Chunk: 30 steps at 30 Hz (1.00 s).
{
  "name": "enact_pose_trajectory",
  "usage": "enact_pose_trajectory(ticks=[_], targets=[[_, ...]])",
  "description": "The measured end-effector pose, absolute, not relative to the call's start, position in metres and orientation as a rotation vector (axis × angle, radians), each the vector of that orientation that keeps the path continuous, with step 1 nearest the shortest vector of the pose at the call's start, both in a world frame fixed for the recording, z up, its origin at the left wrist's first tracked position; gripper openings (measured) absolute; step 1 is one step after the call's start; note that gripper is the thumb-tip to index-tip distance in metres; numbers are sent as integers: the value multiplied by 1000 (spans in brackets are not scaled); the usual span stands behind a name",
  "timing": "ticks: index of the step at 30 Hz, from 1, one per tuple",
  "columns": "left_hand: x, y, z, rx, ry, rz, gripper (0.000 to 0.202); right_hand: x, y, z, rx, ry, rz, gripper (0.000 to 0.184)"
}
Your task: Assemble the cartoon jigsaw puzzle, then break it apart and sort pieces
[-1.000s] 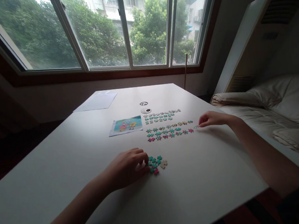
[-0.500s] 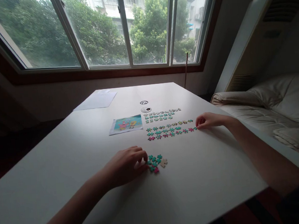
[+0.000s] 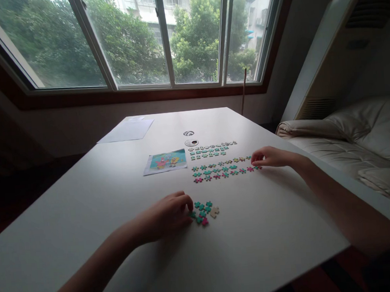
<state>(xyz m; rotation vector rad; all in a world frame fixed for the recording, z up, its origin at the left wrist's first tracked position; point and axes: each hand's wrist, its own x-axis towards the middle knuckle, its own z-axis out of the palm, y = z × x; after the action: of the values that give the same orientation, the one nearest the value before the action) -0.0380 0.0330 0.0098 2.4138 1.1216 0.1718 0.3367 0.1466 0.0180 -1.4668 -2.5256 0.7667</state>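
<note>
My left hand (image 3: 165, 215) rests beside a small pile of jigsaw pieces (image 3: 202, 214), mostly teal, with one pink and one beige. Its thumb and forefinger are curled but apart, at the left edge of the pile, close to a teal piece (image 3: 192, 214). On the right, my right hand (image 3: 270, 156) hovers at the right ends of the laid-out rows of jigsaw pieces (image 3: 224, 169). Its fingers are bent with a small gap at the thumb, and no piece shows in them. A piece (image 3: 259, 167) lies just below that hand, ending the lower row.
Left of the rows lies a cartoon picture sheet (image 3: 166, 161). Farther rows of pieces (image 3: 209, 153), two round items (image 3: 191, 142) and a white paper (image 3: 126, 130) lie toward the window on the white table (image 3: 85, 208). A pale sofa (image 3: 326, 142) stands right.
My right hand has shifted slightly left and up, uncovering the end piece of the lower row. My left hand has stayed by the pile, its fingertips slightly farther from the pieces.
</note>
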Motion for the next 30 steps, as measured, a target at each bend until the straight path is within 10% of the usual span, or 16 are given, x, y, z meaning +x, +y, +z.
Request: enact_pose_trajectory(ticks=[30], targets=[[6,28,0,1466,1072,1021,23,205,49,-1,-819,-2449,182,20]])
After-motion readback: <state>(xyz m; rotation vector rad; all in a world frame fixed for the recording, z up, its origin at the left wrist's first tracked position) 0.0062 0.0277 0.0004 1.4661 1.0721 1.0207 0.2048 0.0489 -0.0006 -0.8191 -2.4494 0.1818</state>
